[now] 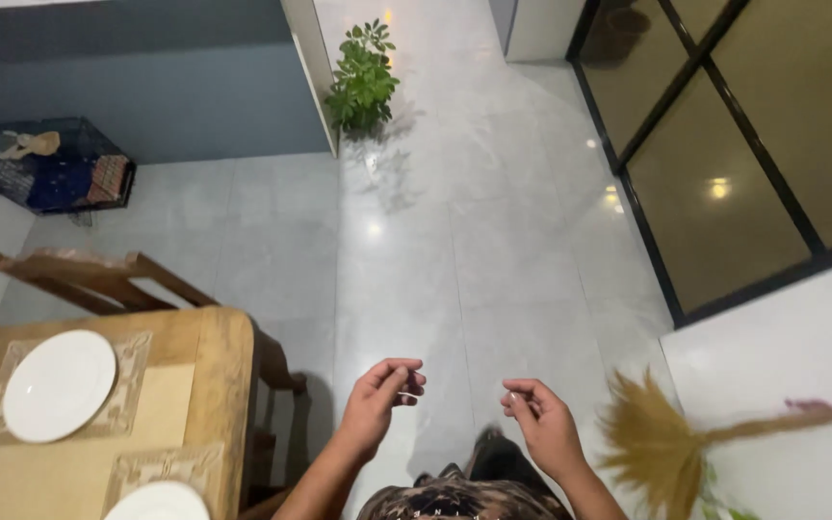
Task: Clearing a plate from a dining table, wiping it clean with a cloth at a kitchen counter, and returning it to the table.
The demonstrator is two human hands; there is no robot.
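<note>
**Two Empty Hands Over a Shiny Floor**

Standing near the wooden table (214, 385), the person held both hands out over the pale tiled floor (455, 250). The left hand (377, 397) was loosely curled, with the fingertips bent in close to the thumb. It held nothing that could be seen. The right hand (543, 424) was curled in much the same way, thumb close to the first fingers, and it looked empty too. The two hands were near each other but did not touch.

A straw broom (662, 445) was just beside the right hand, on its outer side. The broom was blurry, so its bristles were hard to make out. Its thin handle (772, 421) pointed off to the right, in front of a white wall. No hand was on the broom. Whether it leaned on the wall or was in the air could not be told.

Only a corner of the table showed. One white plate (60, 385) sat whole on a mat, and a second plate (158, 503) was cut off at the bottom edge. A wooden chair (89, 279) was partly hidden behind the table.

Farther off, a green plant (363, 82) stood by a wall. A wire cage (55, 166) sat in the far corner, and the things inside it were too small to tell. Dark glass doors (724, 164) filled the right side.
</note>
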